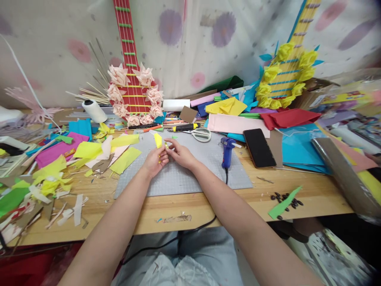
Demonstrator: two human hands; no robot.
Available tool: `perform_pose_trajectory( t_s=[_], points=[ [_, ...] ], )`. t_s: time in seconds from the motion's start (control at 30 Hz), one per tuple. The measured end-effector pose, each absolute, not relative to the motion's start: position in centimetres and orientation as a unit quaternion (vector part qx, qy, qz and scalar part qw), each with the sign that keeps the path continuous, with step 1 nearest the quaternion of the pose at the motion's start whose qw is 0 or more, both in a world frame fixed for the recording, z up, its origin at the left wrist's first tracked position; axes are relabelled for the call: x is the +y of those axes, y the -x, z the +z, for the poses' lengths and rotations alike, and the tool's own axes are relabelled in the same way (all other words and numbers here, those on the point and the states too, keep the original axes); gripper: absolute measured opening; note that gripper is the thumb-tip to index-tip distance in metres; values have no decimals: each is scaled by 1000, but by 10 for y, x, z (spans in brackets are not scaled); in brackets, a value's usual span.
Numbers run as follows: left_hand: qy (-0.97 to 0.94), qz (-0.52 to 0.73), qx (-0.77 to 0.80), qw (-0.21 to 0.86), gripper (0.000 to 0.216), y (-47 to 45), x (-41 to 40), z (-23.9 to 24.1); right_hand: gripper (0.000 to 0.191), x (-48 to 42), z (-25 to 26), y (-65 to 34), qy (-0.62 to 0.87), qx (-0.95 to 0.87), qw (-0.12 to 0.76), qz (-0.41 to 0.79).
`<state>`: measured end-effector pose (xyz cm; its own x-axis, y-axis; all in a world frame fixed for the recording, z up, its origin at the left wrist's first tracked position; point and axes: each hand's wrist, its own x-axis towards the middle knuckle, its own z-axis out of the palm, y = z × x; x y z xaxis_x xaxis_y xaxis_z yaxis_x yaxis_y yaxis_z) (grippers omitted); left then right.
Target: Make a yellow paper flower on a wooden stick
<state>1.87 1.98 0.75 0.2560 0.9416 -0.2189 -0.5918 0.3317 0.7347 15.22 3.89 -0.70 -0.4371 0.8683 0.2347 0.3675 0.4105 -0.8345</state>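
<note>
Both hands meet over the grey cutting mat (pixel 190 174) at the middle of the wooden table. My left hand (pixel 155 161) pinches a small folded piece of yellow paper (pixel 158 140), which sticks up above its fingers. My right hand (pixel 180 153) touches the same yellow piece from the right, fingers closed on its lower part. A blue glue gun (pixel 228 151) stands on the mat just right of my right hand, and scissors (pixel 200 134) lie beyond the hands.
A black phone (pixel 258 147) lies right of the glue gun. Coloured paper scraps (pixel 89 153) cover the left side. A red paper guitar with pink flowers (pixel 131 91) and a blue one with yellow flowers (pixel 287 75) lean at the back. A foil roll (pixel 339 171) lies at the right.
</note>
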Motion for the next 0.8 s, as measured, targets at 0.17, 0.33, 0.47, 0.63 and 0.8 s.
perform_pose_trajectory(
  t_s=[0.17, 0.33, 0.47, 0.63, 0.8],
  points=[
    [-243, 514, 337, 751, 21, -19, 20, 11, 37, 30, 7, -154, 475, -807, 298, 185],
    [-207, 499, 325, 776, 22, -17, 22, 10, 31, 23, 13, -147, 507, -819, 251, 95],
    [-200, 484, 316, 791, 22, -15, 23, 9, 26, 23, 11, -145, 504, -819, 262, 77],
    [-227, 478, 317, 787, 16, -15, 21, 10, 22, 25, 8, -147, 503, -776, 359, 128],
    [-213, 456, 294, 813, 21, -11, 20, 11, 19, 40, 3, -156, 557, -623, 488, 252]
  ],
)
